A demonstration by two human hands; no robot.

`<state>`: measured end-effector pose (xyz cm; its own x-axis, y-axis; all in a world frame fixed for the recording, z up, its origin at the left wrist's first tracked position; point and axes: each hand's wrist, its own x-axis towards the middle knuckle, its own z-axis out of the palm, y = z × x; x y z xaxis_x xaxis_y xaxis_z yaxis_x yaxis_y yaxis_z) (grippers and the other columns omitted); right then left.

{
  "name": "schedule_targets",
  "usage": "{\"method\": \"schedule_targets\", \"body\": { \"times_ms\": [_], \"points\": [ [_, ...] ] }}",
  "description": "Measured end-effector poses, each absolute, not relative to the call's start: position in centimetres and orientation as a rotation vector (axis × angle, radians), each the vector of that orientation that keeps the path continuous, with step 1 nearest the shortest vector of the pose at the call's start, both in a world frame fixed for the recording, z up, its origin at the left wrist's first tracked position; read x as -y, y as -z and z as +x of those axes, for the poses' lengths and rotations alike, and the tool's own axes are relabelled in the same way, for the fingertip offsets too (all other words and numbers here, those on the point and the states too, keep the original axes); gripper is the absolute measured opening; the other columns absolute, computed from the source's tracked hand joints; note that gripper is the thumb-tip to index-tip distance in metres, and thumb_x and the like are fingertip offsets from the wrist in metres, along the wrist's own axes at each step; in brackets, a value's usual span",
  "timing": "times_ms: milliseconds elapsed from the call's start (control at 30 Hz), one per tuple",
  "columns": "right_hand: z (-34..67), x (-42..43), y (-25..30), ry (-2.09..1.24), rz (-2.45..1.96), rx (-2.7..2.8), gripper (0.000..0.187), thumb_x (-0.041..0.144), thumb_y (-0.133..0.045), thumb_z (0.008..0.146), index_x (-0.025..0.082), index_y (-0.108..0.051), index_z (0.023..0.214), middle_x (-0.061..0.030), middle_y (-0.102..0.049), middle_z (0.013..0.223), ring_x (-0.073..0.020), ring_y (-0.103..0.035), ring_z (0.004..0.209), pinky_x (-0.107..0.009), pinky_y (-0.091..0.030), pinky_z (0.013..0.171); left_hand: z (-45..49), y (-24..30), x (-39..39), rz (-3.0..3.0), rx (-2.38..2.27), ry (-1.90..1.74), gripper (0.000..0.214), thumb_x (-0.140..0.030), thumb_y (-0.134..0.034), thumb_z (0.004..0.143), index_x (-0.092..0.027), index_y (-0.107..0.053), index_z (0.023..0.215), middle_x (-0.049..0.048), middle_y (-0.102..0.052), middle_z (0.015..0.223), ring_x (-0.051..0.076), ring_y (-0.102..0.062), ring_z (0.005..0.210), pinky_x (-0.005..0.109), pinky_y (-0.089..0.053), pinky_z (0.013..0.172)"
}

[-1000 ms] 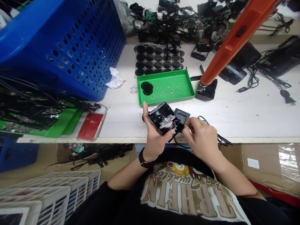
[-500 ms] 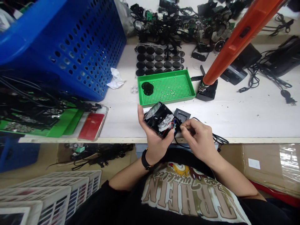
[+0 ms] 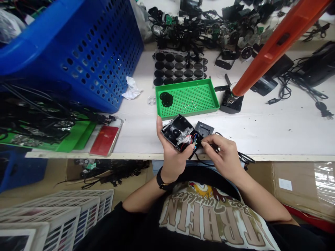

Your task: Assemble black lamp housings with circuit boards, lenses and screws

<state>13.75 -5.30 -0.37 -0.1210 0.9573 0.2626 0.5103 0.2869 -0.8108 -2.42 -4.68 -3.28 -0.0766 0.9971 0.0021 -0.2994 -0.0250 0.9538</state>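
My left hand [image 3: 174, 157] grips an open black plastic housing [image 3: 178, 130] from below, thumb over its near right corner. Inside the housing are a clear plastic part and a bundle of red, blue and other thin wires [image 3: 195, 137]. At the housing's right edge, thumb and forefinger of my right hand [image 3: 222, 150] are pinched together by the wires; what lies between them is too small to tell. A black cable [image 3: 246, 157] runs by this hand and loops over the table edge. Just behind the fingers lies a square black frame-like piece [image 3: 204, 129].
Behind the housing stands a green perforated tray [image 3: 188, 113] with black discs and small screws. An orange electric screwdriver [image 3: 258, 69] slants down at the right onto a black part. At left are a blue basket [image 3: 104, 59] and a red-backed phone [image 3: 104, 139]. Tangled cables crowd the back.
The housing has tilted in my left hand, so the round ribbed lens seen on it before no longer shows plainly. My right hand has stayed pinched in nearly the same place.
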Motion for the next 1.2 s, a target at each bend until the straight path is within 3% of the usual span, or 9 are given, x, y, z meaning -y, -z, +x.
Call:
{"method": "schedule_targets", "body": {
  "times_ms": [267,467,567,733,1033,1200],
  "points": [
    [13.8,6.2,0.5,-0.238,-1.230,2.007,0.017,0.012,-0.053,0.102,0.019,-0.068,0.102,-0.0041,-0.070,0.078,-0.0166,-0.064,0.068,-0.030,-0.049,0.061,-2.7,1.8,4.1,0.722,-0.916,-1.328,0.134,-0.022,-0.095,0.070,-0.052,-0.007,0.166,0.0051,-0.050,0.159,0.029,-0.061,0.135,0.049,-0.045,0.120],
    [13.7,6.4,1.2,-0.348,-1.105,1.861,0.027,0.005,-0.059,0.100,0.021,-0.066,0.120,-0.0051,-0.073,0.092,-0.0153,-0.068,0.078,-0.028,-0.056,0.069,-3.0,1.1,3.7,0.669,-0.868,-1.289,0.131,-0.014,-0.091,0.069,-0.049,-0.011,0.166,0.0067,-0.053,0.156,0.031,-0.060,0.138,0.054,-0.044,0.121],
    [13.8,6.4,1.1,-0.367,-1.082,1.880,0.030,0.002,-0.059,0.099,0.020,-0.067,0.121,-0.0056,-0.072,0.092,-0.0167,-0.068,0.081,-0.030,-0.057,0.070,-3.1,1.0,3.4,0.665,-0.858,-1.275,0.128,-0.011,-0.088,0.069,-0.049,-0.012,0.167,0.0068,-0.057,0.152,0.031,-0.058,0.141,0.055,-0.043,0.123],
    [13.9,6.7,1.5,-0.258,-1.125,1.901,0.026,0.004,-0.064,0.096,0.020,-0.067,0.116,-0.0061,-0.066,0.093,-0.0192,-0.062,0.082,-0.035,-0.053,0.070,-3.3,1.1,3.1,0.682,-0.875,-1.261,0.128,-0.008,-0.087,0.066,-0.049,-0.018,0.166,0.0048,-0.049,0.162,0.033,-0.055,0.145,0.054,-0.044,0.123],
    [13.9,6.6,3.4,-0.202,-1.054,1.738,0.034,0.009,-0.070,0.092,0.030,-0.064,0.117,-0.0098,-0.064,0.132,-0.0281,-0.065,0.119,-0.050,-0.061,0.091,-2.9,1.2,3.3,0.612,-0.788,-1.162,0.128,-0.011,-0.090,0.067,-0.047,-0.018,0.166,0.0070,-0.054,0.157,0.034,-0.053,0.147,0.059,-0.039,0.125],
    [14.1,6.1,3.2,-0.285,-1.017,1.746,0.031,0.008,-0.067,0.092,0.032,-0.063,0.111,-0.0075,-0.066,0.129,-0.0276,-0.067,0.116,-0.051,-0.062,0.088,-2.9,1.4,3.3,0.648,-0.784,-1.149,0.123,-0.012,-0.089,0.070,-0.047,-0.020,0.166,0.0065,-0.060,0.149,0.033,-0.056,0.143,0.061,-0.039,0.125]
  ]
}}
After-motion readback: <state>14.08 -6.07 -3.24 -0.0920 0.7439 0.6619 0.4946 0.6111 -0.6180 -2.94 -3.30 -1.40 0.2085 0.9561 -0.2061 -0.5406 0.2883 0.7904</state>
